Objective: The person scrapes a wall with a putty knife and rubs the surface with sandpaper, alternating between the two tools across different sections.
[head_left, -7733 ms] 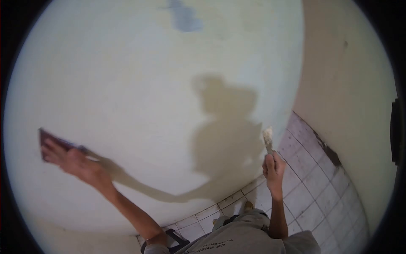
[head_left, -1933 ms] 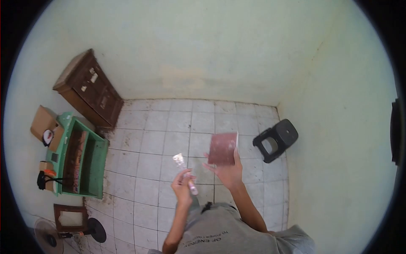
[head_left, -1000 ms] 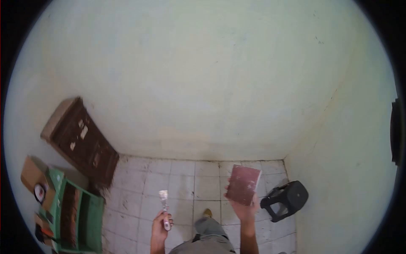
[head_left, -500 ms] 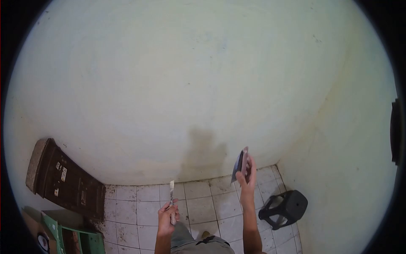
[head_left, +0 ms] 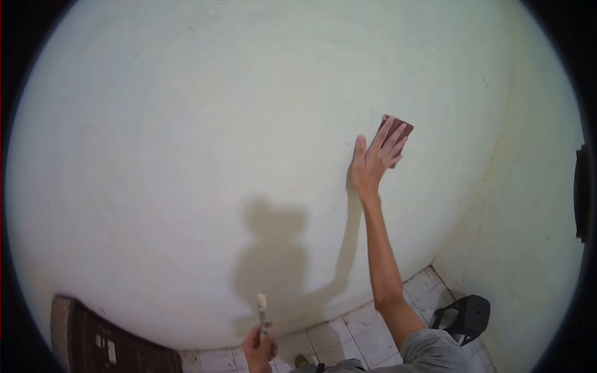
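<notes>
My right hand (head_left: 371,166) is raised and lies against the pale wall (head_left: 174,155), fingers spread with the thumb out to the left. Under those fingers is a folded brown piece of sandpaper (head_left: 408,128), held against the wall; part of it is hidden by the fingers. Low in the view, my left hand (head_left: 259,349) is closed around a narrow putty knife (head_left: 262,306), its pale-smeared end pointing up. The knife is held upright in front of the wall, and its lower end is covered by the hand.
A black plastic stool (head_left: 474,315) stands on the white floor tiles (head_left: 373,332) by the right wall. At the lower left is a dark brown piece of furniture (head_left: 124,348) with stickers on it. A dark object (head_left: 582,193) is fixed at the far right.
My right hand has moved up and laid the sandpaper on the wall. My left hand still holds the putty knife, now lower in view. The camera view has shifted up the wall.
</notes>
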A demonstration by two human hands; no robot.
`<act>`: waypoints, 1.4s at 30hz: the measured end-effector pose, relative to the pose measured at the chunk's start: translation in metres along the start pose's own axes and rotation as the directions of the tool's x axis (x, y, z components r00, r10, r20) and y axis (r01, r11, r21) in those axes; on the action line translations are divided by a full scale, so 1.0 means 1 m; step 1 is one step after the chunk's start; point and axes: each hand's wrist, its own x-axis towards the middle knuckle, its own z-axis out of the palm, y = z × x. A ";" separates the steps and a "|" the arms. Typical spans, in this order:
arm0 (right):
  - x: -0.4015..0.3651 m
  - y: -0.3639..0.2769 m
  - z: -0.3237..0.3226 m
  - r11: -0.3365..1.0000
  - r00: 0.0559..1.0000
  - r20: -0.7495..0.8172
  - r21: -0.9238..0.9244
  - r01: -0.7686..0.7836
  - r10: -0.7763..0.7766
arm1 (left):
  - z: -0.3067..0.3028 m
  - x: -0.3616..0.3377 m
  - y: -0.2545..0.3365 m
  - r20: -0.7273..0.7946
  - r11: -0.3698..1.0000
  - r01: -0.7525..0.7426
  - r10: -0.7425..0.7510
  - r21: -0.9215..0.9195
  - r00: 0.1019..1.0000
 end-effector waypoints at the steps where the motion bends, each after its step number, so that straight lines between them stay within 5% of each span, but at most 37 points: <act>1: -0.009 -0.010 0.006 0.998 0.997 0.022 -0.006 0.068 -0.068 | 0.001 0.014 0.008 0.043 0.999 -0.019 0.017 0.039 0.999; 4: -0.091 -0.045 0.015 0.949 0.911 0.268 0.129 0.288 -0.313 | 0.017 0.030 0.036 0.082 0.989 0.020 -0.033 0.147 0.996; 5: -0.143 -0.041 0.027 0.893 0.887 0.326 0.413 0.177 -0.327 | 0.016 0.047 0.033 0.134 0.989 0.001 -0.021 0.150 0.991; 6: -0.157 -0.056 0.019 0.748 0.624 0.420 0.280 0.601 -0.659 | 0.013 0.066 0.033 0.187 0.990 -0.018 -0.009 0.143 0.982; 9: -0.126 -0.031 0.020 0.513 0.451 0.286 0.204 0.834 -0.846 | 0.022 0.104 0.044 0.329 0.989 -0.094 0.051 0.114 0.943; 11: -0.078 0.010 0.022 0.684 0.689 0.297 -0.141 0.716 -0.661 | 0.016 0.121 0.038 0.353 0.971 -0.176 0.109 0.164 0.929; 13: 0.000 0.026 0.011 0.910 0.917 0.069 0.174 0.376 -0.393 | -0.001 0.138 0.014 0.350 0.917 -0.262 0.150 0.300 0.925; 14: 0.028 0.037 0.007 0.939 0.939 0.024 -0.026 0.344 -0.344 | -0.006 0.133 0.014 0.329 0.938 -0.238 0.149 0.250 0.932; 16: 0.046 0.022 -0.002 0.993 0.994 0.002 -0.049 0.107 -0.107 | 0.005 0.126 0.020 0.327 0.971 -0.202 0.150 0.131 0.933; 18: 0.019 -0.012 0.017 0.970 0.976 -0.056 -0.135 0.200 -0.209 | 0.016 0.112 0.037 0.220 0.984 -0.138 0.110 0.113 0.969; 20: -0.032 -0.033 0.026 0.935 0.934 0.065 -0.041 0.353 -0.350 | 0.022 0.110 0.035 0.100 0.989 -0.091 0.080 0.115 0.992; 21: -0.073 -0.032 0.031 0.928 0.915 0.167 0.125 0.351 -0.368 | 0.024 0.114 0.034 0.048 0.984 -0.142 0.138 0.104 0.989; 23: -0.147 -0.035 0.039 0.861 0.835 0.211 0.175 0.478 -0.507 | 0.033 0.112 0.031 -0.042 0.972 -0.214 0.219 0.093 0.975; 25: -0.186 -0.003 0.025 0.785 0.729 0.293 0.205 0.584 -0.619 | 0.036 0.121 0.031 0.059 0.936 -0.329 0.324 0.125 0.944; 28: -0.123 0.111 -0.013 0.949 0.787 0.570 0.311 0.058 -0.235 | 0.060 0.142 0.028 0.175 0.890 -0.455 0.442 0.038 0.880; 30: -0.049 0.183 -0.031 0.961 0.921 0.367 -0.182 0.207 -0.128 | 0.092 0.145 0.022 0.183 0.879 -0.475 0.462 0.032 0.868; 33: 0.026 0.261 -0.048 0.992 0.991 0.027 -0.004 -0.128 0.129 | 0.124 0.140 0.016 0.162 0.885 -0.451 0.431 0.119 0.888; 38: -0.066 0.252 -0.012 0.989 0.996 0.003 0.118 -0.092 0.092 | 0.171 0.133 -0.014 0.248 0.936 -0.339 0.308 0.093 0.918; 40: -0.148 0.183 -0.007 0.989 0.970 0.211 -0.109 -0.100 0.121 | 0.178 0.137 -0.028 0.368 0.929 -0.366 0.323 0.052 0.872; 42: -0.219 0.166 -0.014 0.975 0.940 0.267 0.129 0.184 -0.212 | 0.207 0.124 -0.023 0.319 0.918 -0.345 0.272 0.198 0.908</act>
